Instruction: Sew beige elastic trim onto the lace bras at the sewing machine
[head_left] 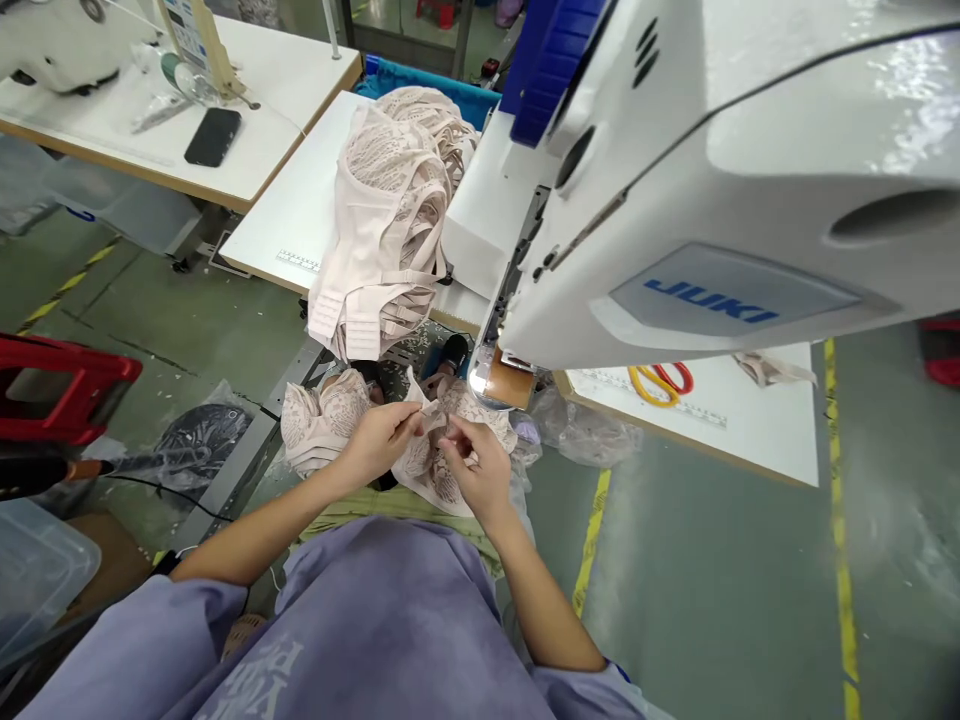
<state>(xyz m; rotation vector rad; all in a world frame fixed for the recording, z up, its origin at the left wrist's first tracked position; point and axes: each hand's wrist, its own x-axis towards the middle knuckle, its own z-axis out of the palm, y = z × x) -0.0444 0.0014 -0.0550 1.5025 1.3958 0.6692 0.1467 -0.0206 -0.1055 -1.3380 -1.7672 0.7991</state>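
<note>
1. The lace bra (431, 465) lies in the person's lap, below the front end of the sewing machine (720, 190). Its long side runs from one hand across to the other. One cup (322, 420) sticks out past the left hand, away from the machine.
2. A thin strap end (433, 412) of the bra runs between the two hands, and its tip points up toward the machine.
3. The left hand (379, 440) is closed on the strap end. The thumb and first fingers pinch it tight. The other fingers curl in.
4. The right hand (480, 470) is just beside the left hand. Its fingertips are pinched on the same bit of the bra, on the side nearer the machine. The two hands almost touch.
5. The bra is pale pink. It has lace with small holes and flower shapes. It is soft and bunched up, not flat.
6. Above the hands, on the white table (300, 215), sits a tall pile of bras (390, 220) in the same pink. It leans over the table edge.
7. Far off past the right hand, orange and red scissors (660, 380) lie on the table under the machine.
8. Far off past the left hand, a black phone (213, 136) lies on another table.
</note>
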